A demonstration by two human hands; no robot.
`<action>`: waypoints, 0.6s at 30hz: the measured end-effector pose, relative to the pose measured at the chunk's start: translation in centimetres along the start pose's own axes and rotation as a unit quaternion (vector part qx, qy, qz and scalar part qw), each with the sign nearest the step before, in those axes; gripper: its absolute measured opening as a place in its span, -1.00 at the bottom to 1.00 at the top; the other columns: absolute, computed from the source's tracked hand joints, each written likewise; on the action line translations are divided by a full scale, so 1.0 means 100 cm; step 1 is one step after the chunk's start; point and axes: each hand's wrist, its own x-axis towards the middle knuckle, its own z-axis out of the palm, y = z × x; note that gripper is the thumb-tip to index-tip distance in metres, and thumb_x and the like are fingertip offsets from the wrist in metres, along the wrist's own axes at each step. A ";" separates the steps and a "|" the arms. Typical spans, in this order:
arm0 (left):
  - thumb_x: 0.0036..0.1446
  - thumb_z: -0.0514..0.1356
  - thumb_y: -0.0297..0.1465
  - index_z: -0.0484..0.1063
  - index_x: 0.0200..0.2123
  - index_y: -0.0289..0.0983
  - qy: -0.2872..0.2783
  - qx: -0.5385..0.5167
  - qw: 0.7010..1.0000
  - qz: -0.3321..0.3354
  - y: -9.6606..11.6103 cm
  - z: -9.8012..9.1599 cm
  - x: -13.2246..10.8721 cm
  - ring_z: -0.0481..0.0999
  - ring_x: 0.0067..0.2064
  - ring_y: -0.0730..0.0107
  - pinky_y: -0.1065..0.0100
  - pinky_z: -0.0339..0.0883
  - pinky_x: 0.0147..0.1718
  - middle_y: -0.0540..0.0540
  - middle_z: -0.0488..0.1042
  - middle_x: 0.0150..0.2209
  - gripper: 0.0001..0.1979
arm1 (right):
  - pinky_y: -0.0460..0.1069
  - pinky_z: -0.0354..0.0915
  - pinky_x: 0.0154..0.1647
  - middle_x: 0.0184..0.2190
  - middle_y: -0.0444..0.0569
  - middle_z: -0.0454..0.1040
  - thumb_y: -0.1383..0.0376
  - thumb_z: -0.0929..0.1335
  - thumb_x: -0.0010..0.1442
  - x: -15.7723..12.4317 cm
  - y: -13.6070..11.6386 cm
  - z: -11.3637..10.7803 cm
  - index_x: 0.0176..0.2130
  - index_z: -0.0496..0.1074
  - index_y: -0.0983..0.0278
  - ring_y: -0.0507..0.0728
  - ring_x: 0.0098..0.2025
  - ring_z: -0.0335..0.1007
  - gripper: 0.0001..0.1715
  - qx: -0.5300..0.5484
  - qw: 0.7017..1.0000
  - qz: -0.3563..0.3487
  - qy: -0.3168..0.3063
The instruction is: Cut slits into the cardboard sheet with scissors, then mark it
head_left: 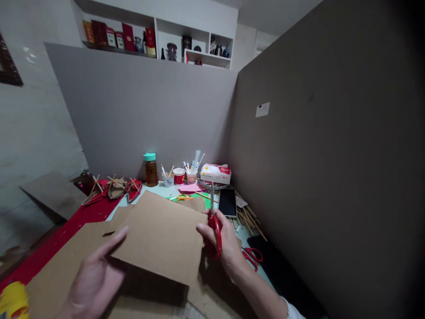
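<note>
My left hand (96,277) holds up a brown cardboard sheet (159,235) by its lower left edge, thumb on top and fingers beneath. At the sheet's right edge my right hand (226,243) is closed round the handles of red scissors (215,221). Their blades point up and away and look closed. The raised sheet hangs over more flat cardboard (63,270) lying on the table.
A phone (227,202), wooden sticks (249,219), a second pair of red scissors (252,257), orange scissors (182,198), a tissue box (215,173), cups of pens (191,176), a jar (151,169) and small stick models (114,188) crowd the table. Grey partitions stand behind and to the right.
</note>
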 end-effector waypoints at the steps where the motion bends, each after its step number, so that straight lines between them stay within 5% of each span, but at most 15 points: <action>1: 0.27 0.20 -0.30 0.39 0.24 -0.09 0.018 0.001 1.000 0.013 0.010 -0.005 0.000 0.67 0.01 0.14 0.32 0.68 -0.22 -0.03 0.65 0.05 -0.53 | -0.06 0.33 -0.50 -0.44 -0.29 0.32 0.00 0.56 0.12 0.000 0.000 0.000 -0.02 0.33 0.22 0.01 -0.53 0.31 -0.38 -0.003 1.000 0.000 -0.005; 5: -0.05 0.50 -0.40 0.55 0.02 -0.12 0.031 0.040 0.998 0.033 0.026 -0.023 -0.003 0.70 -0.17 0.13 0.39 0.63 -0.39 -0.04 0.69 -0.10 -0.48 | -0.07 0.34 -0.57 -0.46 -0.29 0.32 -0.06 0.53 0.11 -0.004 0.002 0.006 -0.01 0.32 0.22 0.00 -0.58 0.27 -0.35 -0.019 1.000 -0.005 -0.019; 9: -0.33 0.69 -0.32 0.62 -0.14 -0.24 -0.044 0.095 0.994 0.034 0.017 -0.031 -0.005 0.70 -0.28 -0.01 0.27 0.64 -0.40 -0.13 0.69 -0.26 -0.39 | -0.07 0.30 -0.59 -0.50 -0.29 0.29 -0.09 0.54 0.07 -0.011 0.003 0.010 -0.11 0.33 0.21 0.01 -0.58 0.23 -0.38 -0.045 0.998 -0.028 -0.034; 18: -0.09 0.60 -0.04 0.56 0.04 -0.22 -0.100 0.163 0.980 0.060 0.006 -0.040 0.005 0.66 -0.15 0.24 0.43 0.56 -0.23 -0.14 0.66 -0.11 -0.32 | -0.07 0.17 -0.48 -0.51 -0.27 0.22 -0.15 0.43 0.22 -0.017 -0.003 0.003 -0.25 0.29 0.20 0.02 -0.50 0.16 -0.49 -0.056 0.992 -0.046 -0.099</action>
